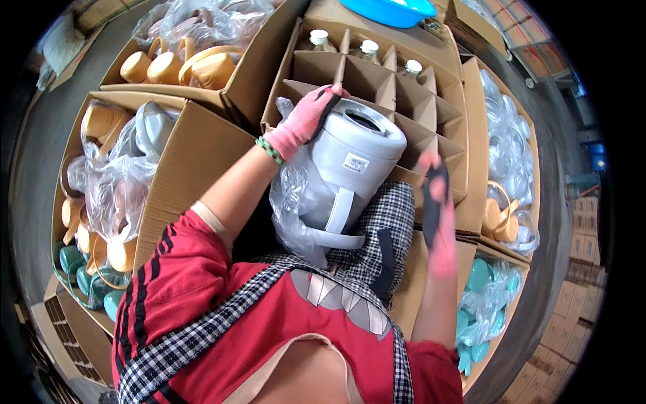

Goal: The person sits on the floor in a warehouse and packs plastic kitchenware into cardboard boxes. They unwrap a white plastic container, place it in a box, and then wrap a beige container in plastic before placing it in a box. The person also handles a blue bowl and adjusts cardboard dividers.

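Grey plastic jug, smooth and rounded, sits mid-view; the left hand has its fingers curled over the rim at eleven o'clock. Past three, the right hand blurs, apart, finger opening unclear. Crinkled clear film hugs the jug's eight-o'clock flank.

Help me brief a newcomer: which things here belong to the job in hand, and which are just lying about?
Likely the job: grey jug, held by the left hand; clear bag against it; divided carton.
Likely lying about: blue basin; stacked boxes.
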Demonstrator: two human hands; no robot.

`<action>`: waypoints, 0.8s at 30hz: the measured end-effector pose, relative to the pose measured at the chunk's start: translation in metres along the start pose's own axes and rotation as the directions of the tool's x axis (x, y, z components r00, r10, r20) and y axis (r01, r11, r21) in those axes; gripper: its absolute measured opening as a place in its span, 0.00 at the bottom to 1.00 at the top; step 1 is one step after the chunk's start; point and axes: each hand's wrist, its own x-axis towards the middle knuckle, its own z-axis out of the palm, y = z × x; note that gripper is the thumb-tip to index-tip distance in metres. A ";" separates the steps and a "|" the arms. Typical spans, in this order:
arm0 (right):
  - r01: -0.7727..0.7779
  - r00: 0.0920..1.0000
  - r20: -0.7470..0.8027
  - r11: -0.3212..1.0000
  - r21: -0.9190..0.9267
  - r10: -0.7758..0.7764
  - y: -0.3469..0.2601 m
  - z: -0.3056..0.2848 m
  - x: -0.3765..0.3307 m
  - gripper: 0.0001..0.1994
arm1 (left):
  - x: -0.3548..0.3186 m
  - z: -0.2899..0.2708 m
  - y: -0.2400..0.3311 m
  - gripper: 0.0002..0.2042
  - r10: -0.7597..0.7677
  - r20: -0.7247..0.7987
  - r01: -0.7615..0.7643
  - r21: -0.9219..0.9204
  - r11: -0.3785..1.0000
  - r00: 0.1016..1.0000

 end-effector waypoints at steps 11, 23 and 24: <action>0.310 0.865 -0.286 0.886 -0.344 -0.413 0.059 0.058 0.050 0.28 | -0.002 -0.038 0.021 0.25 -0.229 0.157 0.277 -0.546 0.791 0.961; 0.203 0.892 -0.390 0.974 -0.103 -0.228 0.054 0.010 0.086 0.28 | -0.021 0.017 0.046 0.17 0.125 0.005 -0.110 0.518 0.849 0.992; 0.095 0.958 -0.268 0.995 -0.031 -0.100 0.044 -0.004 0.092 0.32 | -0.034 0.029 0.045 0.16 0.285 0.125 -0.258 0.827 0.500 0.950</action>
